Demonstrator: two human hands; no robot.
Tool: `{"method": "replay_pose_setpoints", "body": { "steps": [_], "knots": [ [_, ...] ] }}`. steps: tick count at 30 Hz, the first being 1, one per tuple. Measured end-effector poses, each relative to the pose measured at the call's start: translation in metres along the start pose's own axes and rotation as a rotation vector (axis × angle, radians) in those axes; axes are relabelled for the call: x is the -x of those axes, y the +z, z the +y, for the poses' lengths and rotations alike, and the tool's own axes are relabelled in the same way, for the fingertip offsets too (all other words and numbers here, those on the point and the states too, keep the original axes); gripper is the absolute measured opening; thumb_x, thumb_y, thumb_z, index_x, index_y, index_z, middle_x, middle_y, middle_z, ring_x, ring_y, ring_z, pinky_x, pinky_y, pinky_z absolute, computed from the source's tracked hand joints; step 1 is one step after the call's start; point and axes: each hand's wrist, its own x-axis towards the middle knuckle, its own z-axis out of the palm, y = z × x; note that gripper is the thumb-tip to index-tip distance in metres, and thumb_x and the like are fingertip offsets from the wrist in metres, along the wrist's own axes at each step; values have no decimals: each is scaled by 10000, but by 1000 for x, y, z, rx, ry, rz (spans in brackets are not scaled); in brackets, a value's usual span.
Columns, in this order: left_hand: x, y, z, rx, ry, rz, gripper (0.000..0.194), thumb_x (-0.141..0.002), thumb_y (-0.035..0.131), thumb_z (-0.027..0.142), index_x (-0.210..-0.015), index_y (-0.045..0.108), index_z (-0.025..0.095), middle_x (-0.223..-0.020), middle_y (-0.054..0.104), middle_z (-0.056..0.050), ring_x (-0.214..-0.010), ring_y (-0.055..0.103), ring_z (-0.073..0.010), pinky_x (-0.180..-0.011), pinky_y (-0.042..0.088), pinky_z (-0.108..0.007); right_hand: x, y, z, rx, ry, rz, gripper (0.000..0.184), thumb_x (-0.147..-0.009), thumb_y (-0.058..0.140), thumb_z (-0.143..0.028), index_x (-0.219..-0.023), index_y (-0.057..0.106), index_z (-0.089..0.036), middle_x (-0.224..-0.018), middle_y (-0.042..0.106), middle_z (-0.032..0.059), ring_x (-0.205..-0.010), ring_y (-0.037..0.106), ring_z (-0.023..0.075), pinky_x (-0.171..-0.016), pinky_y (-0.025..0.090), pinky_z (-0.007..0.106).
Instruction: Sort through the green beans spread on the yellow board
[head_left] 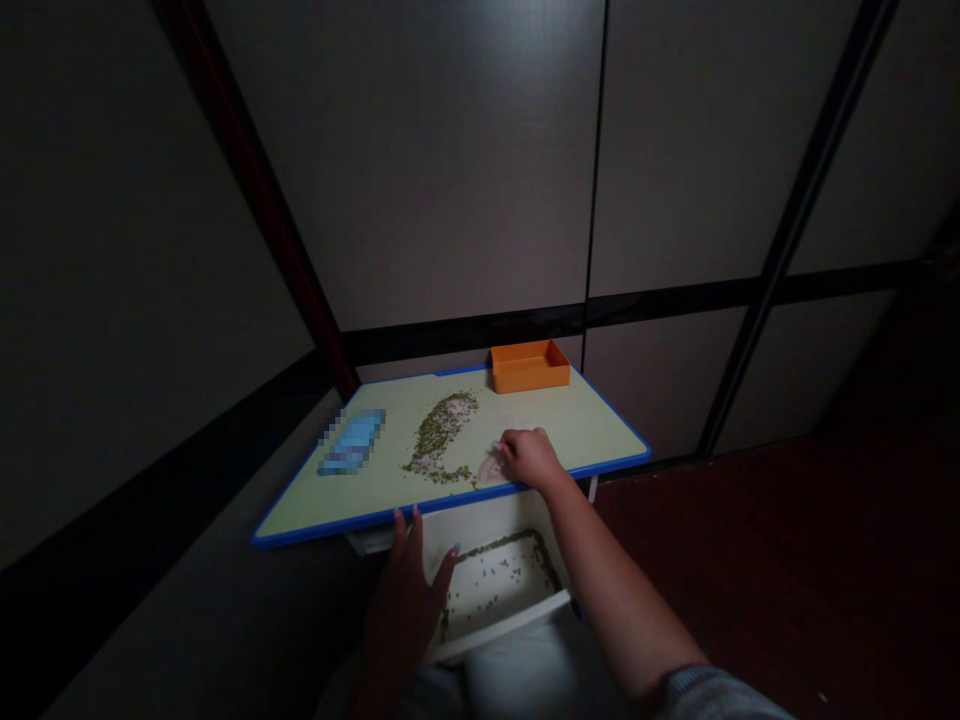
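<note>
My right hand point(531, 456) is closed over the tabletop near its front edge, fingertips pinched together. Whatever is between those fingers is too small or hidden to make out. To its left, small green beans point(441, 432), similar to mung beans, spread in a curved patch on the pale table point(585, 425). My left hand point(411, 572) has its fingers apart at the table's blue front edge, with the thumb over the open white drawer point(502, 590). More beans lie on the drawer's floor and gather along its sides.
An orange open box point(531, 376) stands at the table's back right. On the left lies a blue, pixelated flat item point(352, 442). Dark panelled walls point(465, 170) rise behind the table, and a reddish floor point(787, 550) extends to the right.
</note>
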Motion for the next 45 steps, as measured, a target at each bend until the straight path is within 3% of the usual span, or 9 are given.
{"method": "replay_pose_setpoints", "body": {
  "steps": [8, 14, 19, 26, 33, 45],
  "knots": [
    [0, 0, 0, -2, -11, 0, 752, -852, 432, 544, -1458, 279, 127, -1583, 173, -168, -1415, 306, -278, -1123, 346, -437, 1, 2, -1, -39, -54, -17, 246, -944, 452, -304, -926, 673, -197, -930, 729, 66, -870, 630, 171, -809, 295, 289],
    [1, 0, 1, 22, -9, 12, 751, -845, 441, 555, -1457, 289, 147, -1585, 179, -156, -1415, 306, -284, -1120, 350, -438, 1, -1, -1, -21, -18, 0, 240, -940, 453, -290, -939, 672, -192, -954, 725, 77, -887, 626, 177, -821, 284, 298],
    [1, 0, 1, 23, -13, 22, 744, -842, 438, 562, -1445, 315, 145, -1577, 209, -157, -1402, 336, -285, -1106, 370, -435, 3, -2, -2, -71, -88, -54, 232, -939, 458, -281, -919, 674, -197, -919, 729, 54, -870, 624, 160, -832, 290, 280],
    [0, 0, 2, 13, -4, 7, 759, -847, 417, 564, -1451, 296, 120, -1583, 178, -168, -1414, 311, -278, -1125, 344, -419, 0, 0, -3, -10, -19, -25, 246, -949, 449, -295, -951, 672, -191, -965, 723, 84, -892, 626, 176, -832, 287, 294],
    [2, 0, 1, 38, -10, 28, 743, -851, 432, 561, -1457, 291, 156, -1585, 186, -146, -1403, 339, -273, -1108, 368, -425, 1, 0, -4, -44, -92, -53, 244, -948, 447, -289, -927, 669, -190, -932, 724, 65, -878, 625, 162, -830, 296, 279],
    [1, 2, 0, 30, -13, 33, 755, -830, 449, 557, -1449, 310, 148, -1584, 194, -141, -1411, 319, -267, -1108, 370, -407, -1, -2, -12, 81, -33, -18, 273, -964, 423, -323, -977, 660, -189, -972, 718, 97, -917, 632, 193, -824, 291, 312]
  ]
}}
